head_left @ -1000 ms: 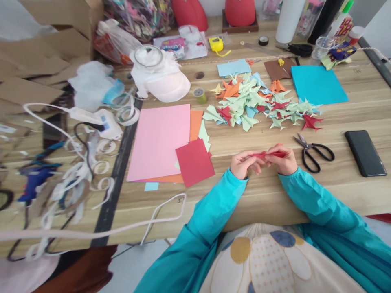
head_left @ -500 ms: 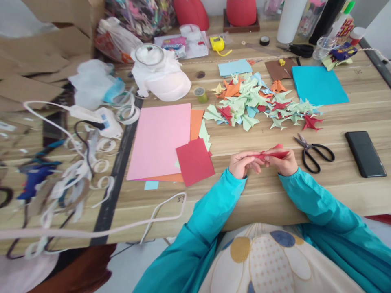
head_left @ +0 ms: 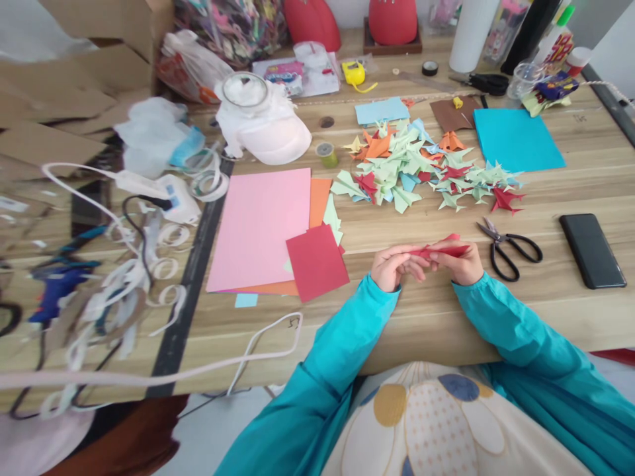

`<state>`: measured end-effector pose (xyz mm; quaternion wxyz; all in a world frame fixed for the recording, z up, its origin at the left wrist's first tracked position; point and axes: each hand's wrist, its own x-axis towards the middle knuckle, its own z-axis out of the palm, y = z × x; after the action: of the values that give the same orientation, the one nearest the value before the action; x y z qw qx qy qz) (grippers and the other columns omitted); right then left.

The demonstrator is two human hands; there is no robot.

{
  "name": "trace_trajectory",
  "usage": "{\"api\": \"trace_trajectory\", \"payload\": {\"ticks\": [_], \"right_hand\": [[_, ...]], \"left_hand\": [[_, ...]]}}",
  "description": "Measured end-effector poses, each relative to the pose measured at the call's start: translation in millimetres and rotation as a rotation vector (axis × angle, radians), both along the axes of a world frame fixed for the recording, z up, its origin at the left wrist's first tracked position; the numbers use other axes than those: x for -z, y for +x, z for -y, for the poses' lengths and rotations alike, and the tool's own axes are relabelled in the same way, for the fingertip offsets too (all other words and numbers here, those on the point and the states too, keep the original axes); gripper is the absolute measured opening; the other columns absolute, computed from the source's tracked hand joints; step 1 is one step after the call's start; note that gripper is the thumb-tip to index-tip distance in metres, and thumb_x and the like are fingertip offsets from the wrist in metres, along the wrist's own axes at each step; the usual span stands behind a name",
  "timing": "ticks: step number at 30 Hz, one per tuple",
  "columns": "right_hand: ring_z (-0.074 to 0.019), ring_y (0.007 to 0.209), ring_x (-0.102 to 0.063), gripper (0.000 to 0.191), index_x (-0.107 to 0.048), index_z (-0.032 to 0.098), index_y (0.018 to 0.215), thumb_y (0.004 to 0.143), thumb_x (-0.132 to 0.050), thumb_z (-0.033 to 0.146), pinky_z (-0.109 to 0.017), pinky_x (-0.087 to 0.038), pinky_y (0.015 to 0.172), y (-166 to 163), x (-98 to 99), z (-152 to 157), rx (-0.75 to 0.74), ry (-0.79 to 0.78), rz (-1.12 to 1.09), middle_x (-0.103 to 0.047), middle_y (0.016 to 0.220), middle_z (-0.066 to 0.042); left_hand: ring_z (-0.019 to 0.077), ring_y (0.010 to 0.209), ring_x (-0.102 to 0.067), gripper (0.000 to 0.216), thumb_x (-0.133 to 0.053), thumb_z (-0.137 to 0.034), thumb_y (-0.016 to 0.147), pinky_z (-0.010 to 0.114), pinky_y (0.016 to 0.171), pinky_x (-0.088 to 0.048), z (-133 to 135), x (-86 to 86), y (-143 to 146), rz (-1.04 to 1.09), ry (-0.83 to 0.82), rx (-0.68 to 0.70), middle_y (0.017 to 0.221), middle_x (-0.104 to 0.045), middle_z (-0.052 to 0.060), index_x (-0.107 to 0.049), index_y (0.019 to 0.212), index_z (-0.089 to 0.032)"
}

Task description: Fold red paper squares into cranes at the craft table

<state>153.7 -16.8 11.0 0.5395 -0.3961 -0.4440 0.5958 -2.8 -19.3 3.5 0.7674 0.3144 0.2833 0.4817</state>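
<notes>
Between my two hands is a piece of folded red paper (head_left: pixel 454 250), held just above the table. My left hand (head_left: pixel 393 266) pinches its left end with the fingers stretched along it. On the right part, the thumb and fingers of my right hand (head_left: pixel 462 264) are closed. The lower folds are hidden behind my fingers. Beyond my hands lies a heap of folded paper stars and birds (head_left: pixel 401 162) in pale green, orange, red and blue. A flat red paper sheet (head_left: pixel 318 263) lies left of my left hand. Black-handled scissors (head_left: pixel 510 248) rest right of my right hand, blades partly apart.
Pink paper (head_left: pixel 262 228) lies over orange sheets at the left. A phone (head_left: pixel 592 250) sits at the right, blue paper (head_left: pixel 518 139) behind it. White cords and a power strip (head_left: pixel 178 198) crowd the left side, near a blue glue gun (head_left: pixel 57 291).
</notes>
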Motion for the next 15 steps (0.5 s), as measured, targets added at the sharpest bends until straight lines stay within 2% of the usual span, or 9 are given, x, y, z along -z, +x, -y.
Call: {"api": "trace_trajectory", "payload": {"ticks": [8, 15], "right_hand": [[-0.0115, 0.045, -0.059, 0.012, -0.073, 0.019, 0.072, 0.06, -0.074, 0.018, -0.024, -0.05, 0.043, 1.5, 0.7, -0.5, 0.002, -0.013, 0.004, -0.071, 0.072, -0.003], [-0.0116, 0.045, -0.06, 0.013, -0.073, 0.02, 0.073, 0.06, -0.074, 0.016, -0.023, -0.049, 0.042, 1.8, 2.6, -0.9, -0.004, -0.009, -0.021, -0.071, 0.074, -0.003]], "left_hand": [[0.0218, 0.05, -0.063, 0.035, -0.054, -0.026, 0.07, 0.032, 0.044, -0.05, -0.8, 7.0, -0.6, -0.009, 0.05, -0.003, 0.072, -0.07, 0.014, -0.065, 0.095, -0.005], [0.0173, 0.05, -0.062, 0.032, -0.059, -0.026, 0.071, 0.029, 0.046, -0.049, 0.9, 4.1, -0.4, -0.144, 0.113, -0.045, 0.072, -0.069, 0.01, -0.066, 0.096, -0.009]]}}
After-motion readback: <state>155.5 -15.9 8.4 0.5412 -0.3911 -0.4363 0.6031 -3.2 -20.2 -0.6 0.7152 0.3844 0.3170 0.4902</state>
